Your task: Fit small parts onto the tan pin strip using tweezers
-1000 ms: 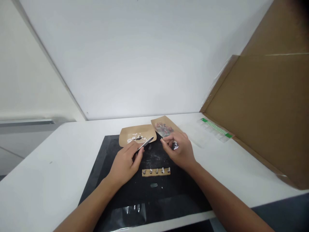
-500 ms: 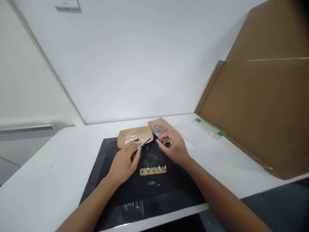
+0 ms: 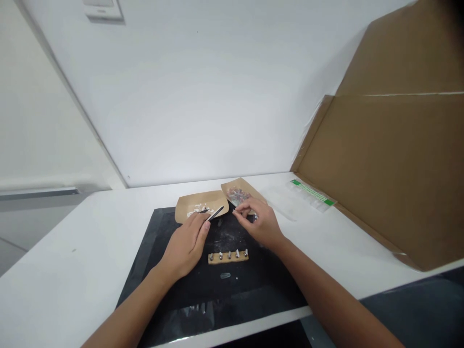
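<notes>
My left hand [image 3: 186,244] is closed round a slim, flat nail file [image 3: 216,213], dark with a pale edge, which points up and to the right. Across from it, my right hand [image 3: 260,221] has thumb and forefinger pinched together at the file's right; whatever is between the fingertips is too small to make out. Below and between both hands lies a wooden strip [image 3: 233,261] bearing several small metal pegs with whitish pieces on top. A clear nail tip [image 3: 225,275] rests on the black mat [image 3: 261,282] nearer to me.
Behind my hands, a cardboard tray [image 3: 217,195] holds small white pieces. Another cardboard tray [image 3: 242,182] contains a plastic bag of small items. A clear sheet with green printing [image 3: 313,191] lies at the right, before a large cardboard panel [image 3: 395,169]. The white table [image 3: 83,251] surrounds the mat.
The nail file in my left hand has drawn slightly lower and further into the grip, with the thumb now along it. My right hand keeps its pinch almost in place. The view has shifted a little.
</notes>
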Available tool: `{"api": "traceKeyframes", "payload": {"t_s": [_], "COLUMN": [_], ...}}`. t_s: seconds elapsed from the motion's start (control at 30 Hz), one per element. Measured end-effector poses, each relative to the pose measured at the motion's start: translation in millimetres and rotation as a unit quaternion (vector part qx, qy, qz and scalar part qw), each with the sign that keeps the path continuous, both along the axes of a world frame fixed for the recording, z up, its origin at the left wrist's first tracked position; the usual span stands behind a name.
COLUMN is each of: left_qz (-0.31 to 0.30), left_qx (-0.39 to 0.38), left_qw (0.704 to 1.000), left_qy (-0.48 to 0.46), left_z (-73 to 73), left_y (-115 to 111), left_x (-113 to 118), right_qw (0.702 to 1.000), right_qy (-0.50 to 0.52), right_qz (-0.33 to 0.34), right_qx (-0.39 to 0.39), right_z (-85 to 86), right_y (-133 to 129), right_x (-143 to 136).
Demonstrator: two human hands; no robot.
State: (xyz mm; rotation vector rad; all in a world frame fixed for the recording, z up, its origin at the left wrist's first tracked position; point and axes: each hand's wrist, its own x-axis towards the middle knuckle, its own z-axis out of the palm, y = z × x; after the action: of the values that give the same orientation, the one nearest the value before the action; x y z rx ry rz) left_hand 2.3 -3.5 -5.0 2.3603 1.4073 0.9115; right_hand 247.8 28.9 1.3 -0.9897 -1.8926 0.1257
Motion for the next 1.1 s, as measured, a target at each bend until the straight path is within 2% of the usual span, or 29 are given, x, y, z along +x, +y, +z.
{"api": "traceKeyframes", "payload": {"t_s": [0.3,0.6,0.87,1.1], "left_qz": [0.03,-0.031,-0.037,-0.029], "left_qx": [0.032,0.079,-0.003,0.002], "left_qw": [0.999,0.995,0.988,0.987], "left_qy": [0.007,-0.05,-0.148,-0.156], "left_z": [-1.6,-8.9,-7.7,-5.8], "left_y": [2,2,-3,-4], "left_x": [1,5,10,10], "right_qw": [1.0,0.998,0.998,0.997], "right_qy": [0.007,0.048,0.031,-0.043], "right_qz": [-0.004,0.046,-0.004,-0.005], "right_qx": [0.011,0.003,0.051,0.071], "right_z": [1.3,-0.7,-8.8,-11.7], "right_y": [-1,-17,-16,-17], "right_x": [1,-17,-24,-24]}}
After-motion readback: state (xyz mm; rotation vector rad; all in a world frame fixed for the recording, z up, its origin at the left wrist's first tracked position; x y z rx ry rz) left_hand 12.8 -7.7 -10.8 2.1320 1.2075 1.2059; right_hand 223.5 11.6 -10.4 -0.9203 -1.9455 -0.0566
